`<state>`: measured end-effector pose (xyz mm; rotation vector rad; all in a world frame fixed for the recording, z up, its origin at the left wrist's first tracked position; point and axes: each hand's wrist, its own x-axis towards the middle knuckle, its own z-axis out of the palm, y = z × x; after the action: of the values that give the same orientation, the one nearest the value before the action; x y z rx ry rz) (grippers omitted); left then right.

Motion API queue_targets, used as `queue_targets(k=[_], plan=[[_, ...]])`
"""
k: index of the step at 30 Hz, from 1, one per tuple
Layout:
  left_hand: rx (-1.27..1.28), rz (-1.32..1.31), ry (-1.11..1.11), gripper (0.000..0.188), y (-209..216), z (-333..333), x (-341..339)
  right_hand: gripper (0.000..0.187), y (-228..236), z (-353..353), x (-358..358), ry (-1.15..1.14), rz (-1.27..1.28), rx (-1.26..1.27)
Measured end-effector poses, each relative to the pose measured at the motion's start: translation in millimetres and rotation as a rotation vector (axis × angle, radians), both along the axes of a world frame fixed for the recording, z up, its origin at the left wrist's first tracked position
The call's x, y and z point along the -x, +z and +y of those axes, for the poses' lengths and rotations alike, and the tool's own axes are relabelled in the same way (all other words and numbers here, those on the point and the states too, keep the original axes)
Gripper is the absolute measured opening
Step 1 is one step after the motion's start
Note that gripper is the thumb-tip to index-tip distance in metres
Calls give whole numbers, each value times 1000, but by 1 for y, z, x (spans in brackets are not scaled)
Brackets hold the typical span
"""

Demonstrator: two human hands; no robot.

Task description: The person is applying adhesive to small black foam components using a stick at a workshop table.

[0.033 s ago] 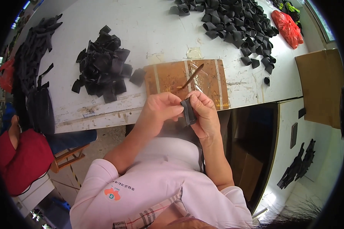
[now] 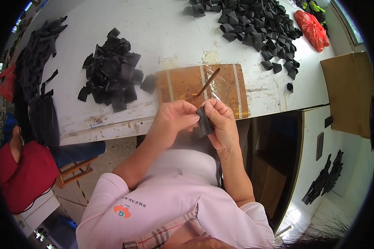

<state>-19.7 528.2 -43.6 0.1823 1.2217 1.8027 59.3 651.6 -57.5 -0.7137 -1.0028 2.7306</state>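
My left hand [image 2: 174, 118] and my right hand [image 2: 222, 124] meet just off the front edge of the white table [image 2: 162, 33]. Between them is a small black fabric piece [image 2: 204, 122], standing nearly upright. My right hand wraps its right side, and my left thumb and fingers pinch its top left. Right behind the hands lies a brown taped board [image 2: 183, 85] with a thin brown stick [image 2: 207, 82] resting on it. A heap of flat black pieces [image 2: 112, 74] sits to the left of the board.
A large spread of folded black pieces [image 2: 257, 25] covers the table's far right, beside a red plastic bag [image 2: 313, 29]. A cardboard box [image 2: 347, 91] stands at right. Black straps [image 2: 33, 62] lie at far left. A person in red [image 2: 25, 174] sits lower left.
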Motion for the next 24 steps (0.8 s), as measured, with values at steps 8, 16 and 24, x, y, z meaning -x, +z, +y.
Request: queue_targets(k=[8, 16, 24], plan=[[137, 716, 161, 10, -2, 13, -21, 13, 19, -6, -16, -195, 44, -1406], [298, 1381, 494, 5, -6, 25, -31, 12, 18, -3, -7, -145, 81, -1705], [-345, -498, 69, 17, 27, 21, -4, 8, 22, 16, -4, -188, -44, -1230]])
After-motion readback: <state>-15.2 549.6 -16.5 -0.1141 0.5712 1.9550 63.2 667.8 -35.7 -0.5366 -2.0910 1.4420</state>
